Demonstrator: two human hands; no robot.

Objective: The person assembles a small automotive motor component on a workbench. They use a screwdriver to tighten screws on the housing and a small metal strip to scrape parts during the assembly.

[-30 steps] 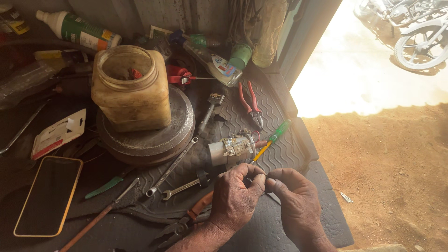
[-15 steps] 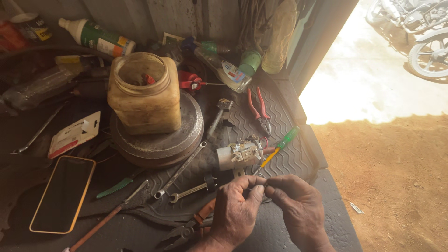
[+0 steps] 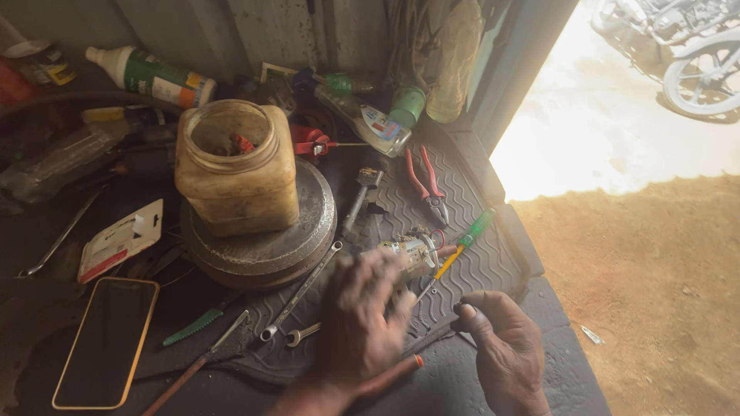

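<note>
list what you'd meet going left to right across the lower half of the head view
phone → green-handled blade → long wrench → left hand → right hand → bare dirt ground

- Small electrical part [image 3: 411, 250]: a short whitish cylinder with brassy metal fittings and thin wires at its right end; it lies on its side on the ribbed black mat [image 3: 470, 266], just right of the round metal disc [image 3: 308, 231]; its lower left portion is covered by the blurred left hand [image 3: 361, 320], so contact cannot be told
- Screwdriver [image 3: 462, 245]: slim, with a green handle and yellow shank; it lies slanted, handle up and right, tip down and left, just beside the cylinder's wired end
</note>
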